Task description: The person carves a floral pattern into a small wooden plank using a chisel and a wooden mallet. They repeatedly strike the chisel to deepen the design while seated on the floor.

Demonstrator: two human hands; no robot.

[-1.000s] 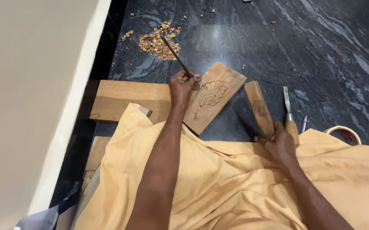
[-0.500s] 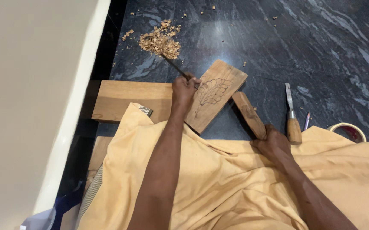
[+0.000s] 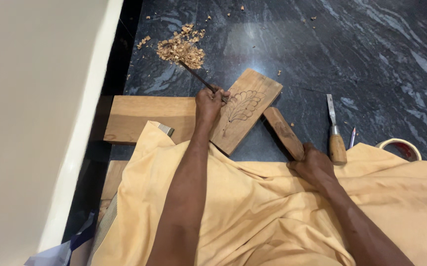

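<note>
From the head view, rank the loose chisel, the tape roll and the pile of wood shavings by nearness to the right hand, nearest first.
1. Loose chisel, lying just right of the right hand.
2. Tape roll, farther right at the cloth's edge.
3. Pile of wood shavings, far up-left on the dark floor.

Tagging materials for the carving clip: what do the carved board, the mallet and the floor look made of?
Carved board: pale unfinished wood, visible grain, with a dark leaf outline. Mallet in the right hand: darker brown wood, smooth, likely worn from use. Floor: dark polished stone, probably granite or marble, judging by white veining and glossy reflections. Thin tool in the left hand: dark, likely metal, too thin to confirm.
</note>
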